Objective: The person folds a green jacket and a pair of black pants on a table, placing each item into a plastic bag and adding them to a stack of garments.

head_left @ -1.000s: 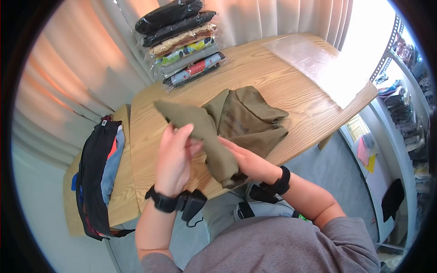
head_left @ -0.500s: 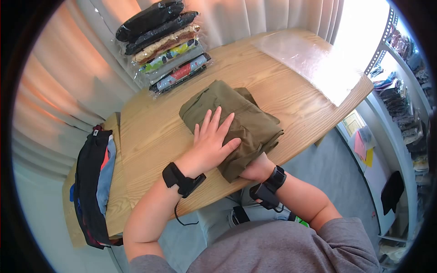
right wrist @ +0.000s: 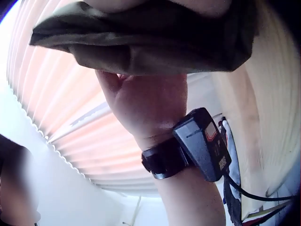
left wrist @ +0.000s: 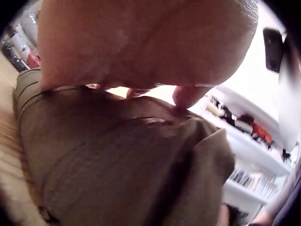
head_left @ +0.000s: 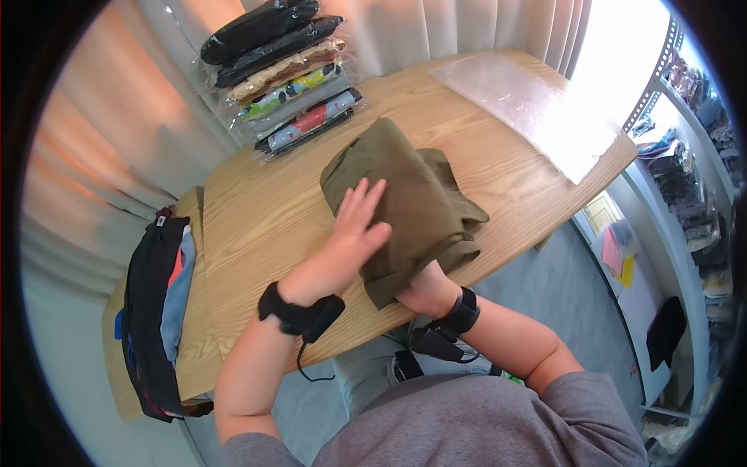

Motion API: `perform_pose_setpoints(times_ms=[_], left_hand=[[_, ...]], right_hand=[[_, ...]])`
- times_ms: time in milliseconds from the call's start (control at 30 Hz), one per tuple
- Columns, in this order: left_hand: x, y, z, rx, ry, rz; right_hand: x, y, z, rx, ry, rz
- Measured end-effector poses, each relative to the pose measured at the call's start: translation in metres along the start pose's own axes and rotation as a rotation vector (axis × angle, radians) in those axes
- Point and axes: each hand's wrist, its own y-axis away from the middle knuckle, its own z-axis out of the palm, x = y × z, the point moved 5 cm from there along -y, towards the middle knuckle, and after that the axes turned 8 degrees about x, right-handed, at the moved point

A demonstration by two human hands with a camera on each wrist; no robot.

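A folded olive-green garment (head_left: pixel 405 187) lies on the wooden table near its front edge. The left hand (head_left: pixel 342 241) is over the garment's left side with its fingers straight; in the left wrist view its fingertips meet the top of the cloth (left wrist: pixel 108 155). The right hand (head_left: pixel 430 290) is at the garment's near edge, its fingers hidden under or inside the fabric. In the right wrist view the cloth (right wrist: pixel 141 47) crosses the upper part, with the left palm (right wrist: pixel 150 103) beyond it.
Bagged folded garments (head_left: pixel 288 93) stand stacked at the table's back left. A clear plastic bag (head_left: pixel 529 101) lies at the back right. Dark and blue clothes (head_left: pixel 152 311) lie on a surface at left. Shelves (head_left: pixel 685 202) with packages stand at right.
The garment went from being handled loosely to a folded bundle on the table. Since half a second ago the left hand has shifted slightly toward the left, and the bundle's top looks smoother.
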Motion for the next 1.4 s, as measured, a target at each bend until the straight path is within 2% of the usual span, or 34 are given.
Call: perform_pose_setpoints(times_ms=[33, 67, 100, 133, 167, 200, 233, 267, 333, 367, 433, 467, 533, 600, 700, 733, 800, 833, 933, 967, 1000, 1067, 1100, 1133, 1167, 1200, 1267, 1400], left_hand=[[0.01, 0.011, -0.012, 0.008, 0.201, -0.006], [0.015, 0.025, -0.019, 0.01, 0.198, -0.014], [0.017, 0.042, -0.03, 0.135, 0.417, -0.065], [0.014, 0.059, -0.04, 0.262, 0.634, -0.117], [0.013, 0.075, -0.043, 0.265, 0.628, -0.126], [0.008, 0.092, -0.051, 0.405, 0.691, -0.168], [0.003, 0.11, -0.059, 0.547, 0.753, -0.207], [-0.005, 0.127, -0.06, 0.553, 0.749, -0.212], [-0.049, 0.164, -0.053, 0.684, 0.556, -0.556], [-0.064, 0.175, -0.047, 0.696, 0.56, -0.554], [-0.082, 0.185, -0.038, 0.653, 0.479, -0.413], [-0.087, 0.187, -0.037, 0.662, 0.489, -0.41], [-0.088, 0.19, -0.034, 0.657, 0.31, -0.354], [-0.086, 0.19, -0.034, 0.672, 0.272, -0.342], [-0.087, 0.19, -0.035, 0.68, 0.219, -0.345], [-0.087, 0.19, -0.035, 0.683, 0.236, -0.338], [-0.087, 0.191, -0.033, 0.702, 0.262, -0.338], [-0.088, 0.191, -0.033, 0.704, 0.268, -0.322], [-0.091, 0.192, -0.035, 0.717, 0.287, -0.314], [-0.092, 0.193, -0.034, 0.711, 0.3, -0.314], [-0.091, 0.195, -0.031, 0.716, 0.3, -0.324], [-0.092, 0.201, -0.027, 0.928, 0.495, -0.343], [-0.071, 0.202, -0.025, 0.928, 0.496, -0.352], [-0.024, 0.205, -0.033, 0.98, 0.009, -0.272], [0.013, 0.206, -0.035, 0.996, -0.476, -0.185], [0.019, 0.208, -0.034, 0.999, -0.469, -0.202], [0.033, 0.194, -0.011, 0.518, -0.34, 0.098], [0.015, 0.155, 0.006, 0.399, -0.396, 0.137]], right_hand=[[-0.006, -0.003, 0.008, 0.026, -0.244, 0.185], [-0.01, -0.004, 0.018, 0.053, -0.49, 0.373], [-0.007, -0.003, 0.029, 0.08, -0.736, 0.563], [-0.007, -0.004, 0.036, 0.076, -0.744, 0.569], [-0.007, -0.005, 0.04, 0.037, -0.376, 0.483], [-0.008, -0.006, 0.044, -0.003, -0.01, 0.387], [-0.008, -0.005, 0.05, -0.041, 0.092, 0.377], [-0.007, -0.004, 0.055, -0.048, 0.088, 0.379], [-0.003, -0.003, 0.063, -0.114, 0.396, 0.312], [-0.001, -0.004, 0.064, -0.124, 0.402, 0.308], [-0.001, -0.011, 0.061, -0.096, 0.143, 0.289], [-0.01, -0.016, 0.061, -0.104, 0.154, 0.288], [-0.021, -0.028, 0.056, 0.006, 0.022, 0.514], [-0.014, -0.05, 0.054, 0.002, 0.049, 0.476], [-0.012, -0.069, 0.06, -0.048, 0.115, 0.674], [-0.014, -0.074, 0.062, -0.053, 0.121, 0.67], [-0.007, -0.08, 0.071, -0.177, 0.115, 0.797], [0.003, -0.085, 0.076, -0.183, 0.049, 0.816], [0.013, -0.097, 0.086, -0.206, 0.133, 0.824], [0.013, -0.101, 0.089, -0.208, 0.184, 0.741], [0.011, -0.106, 0.094, -0.216, 0.184, 0.748], [0.001, -0.111, 0.104, -0.246, 0.31, 0.824], [-0.027, -0.101, 0.115, -0.354, 0.287, 0.848], [-0.017, -0.108, 0.121, -0.358, 0.291, 0.857], [-0.003, -0.124, 0.133, -0.399, 0.178, 0.845], [0.007, -0.133, 0.147, -0.439, 0.063, 0.835], [-0.014, -0.129, 0.17, -0.436, 0.08, 0.804], [-0.028, -0.124, 0.2, -0.452, -0.001, 0.79]])
